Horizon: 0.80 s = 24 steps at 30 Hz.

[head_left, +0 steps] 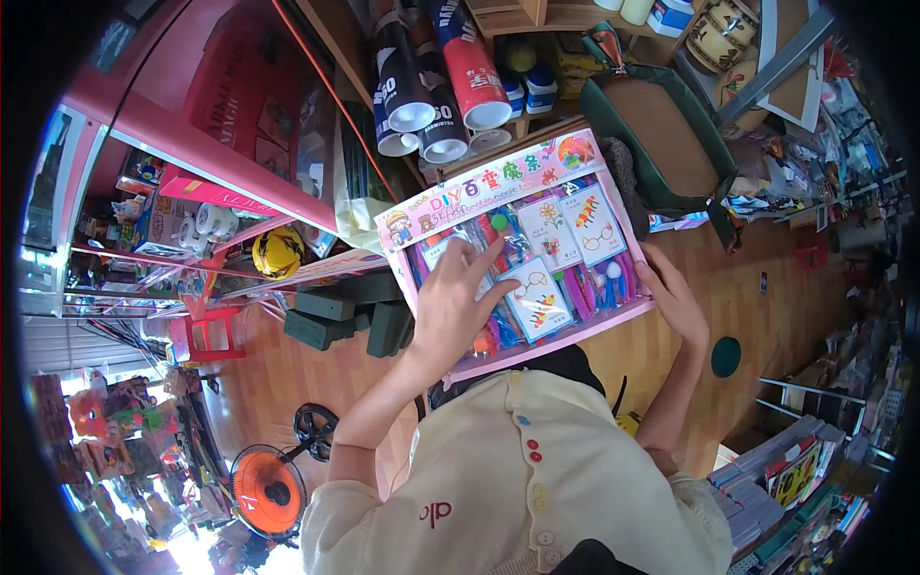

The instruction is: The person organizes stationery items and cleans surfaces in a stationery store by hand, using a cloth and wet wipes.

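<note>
A pink display box (623, 311) lies tilted in front of my body, its printed header card (489, 187) at the far side. Clear packets of colourful fuzzy craft sticks fill it. One packet with a glasses-and-caterpillar card (540, 299) sits near the front; a similar packet (594, 225) is at the upper right, beside a flower card (553, 233). Over the box's left half, my left hand (450, 299) has its thumb and forefinger apart, the thumb tip by the front packet's corner. My right hand (677, 295) grips the box's right edge.
Badminton shuttlecock tubes (446, 96) and a dark green tray-like case (661, 134) stand beyond the box. Pink-framed shelving with a yellow ball (278, 252) is at left. Dark green blocks (331, 311) and an orange fan (268, 491) are on the floor side; stacked books (767, 470) lie at right.
</note>
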{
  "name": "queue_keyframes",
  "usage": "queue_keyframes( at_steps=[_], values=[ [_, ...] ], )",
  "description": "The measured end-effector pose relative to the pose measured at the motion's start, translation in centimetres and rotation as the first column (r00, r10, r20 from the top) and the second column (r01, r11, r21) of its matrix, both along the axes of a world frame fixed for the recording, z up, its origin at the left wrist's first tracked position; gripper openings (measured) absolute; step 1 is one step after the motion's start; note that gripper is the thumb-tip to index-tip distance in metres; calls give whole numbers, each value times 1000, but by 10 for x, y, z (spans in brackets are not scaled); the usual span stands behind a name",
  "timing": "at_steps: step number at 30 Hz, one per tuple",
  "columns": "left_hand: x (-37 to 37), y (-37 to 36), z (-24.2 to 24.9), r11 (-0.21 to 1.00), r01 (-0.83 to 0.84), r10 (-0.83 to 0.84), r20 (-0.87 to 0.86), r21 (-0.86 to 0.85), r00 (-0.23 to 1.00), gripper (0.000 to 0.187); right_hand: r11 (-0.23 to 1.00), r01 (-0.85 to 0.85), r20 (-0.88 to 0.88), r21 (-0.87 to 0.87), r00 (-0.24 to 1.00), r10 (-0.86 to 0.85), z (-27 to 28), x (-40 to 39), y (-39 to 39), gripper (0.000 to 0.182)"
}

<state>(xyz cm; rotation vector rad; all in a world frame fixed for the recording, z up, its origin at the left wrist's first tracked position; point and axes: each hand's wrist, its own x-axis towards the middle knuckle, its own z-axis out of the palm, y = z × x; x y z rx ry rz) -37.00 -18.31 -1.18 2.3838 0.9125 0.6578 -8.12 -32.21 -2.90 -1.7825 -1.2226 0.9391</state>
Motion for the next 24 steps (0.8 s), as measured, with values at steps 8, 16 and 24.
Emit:
queue_keyframes(
  at_steps=[8,16,24],
  values=[
    [-6,-23,-12,996,26,-10,-192,83,981,91,1000,-15,-11,-7,1000,14,3,0,2,40],
    [-18,-10,-16,969,169,-91,-377,179,922,81,1000,-16,-18,16,1000,16,1,-1,3,39],
    [3,-10,-4,948,243,-158,-356,206,921,77,1000,-14,-48,-5,999,14,2,-1,3,38]
  ],
)
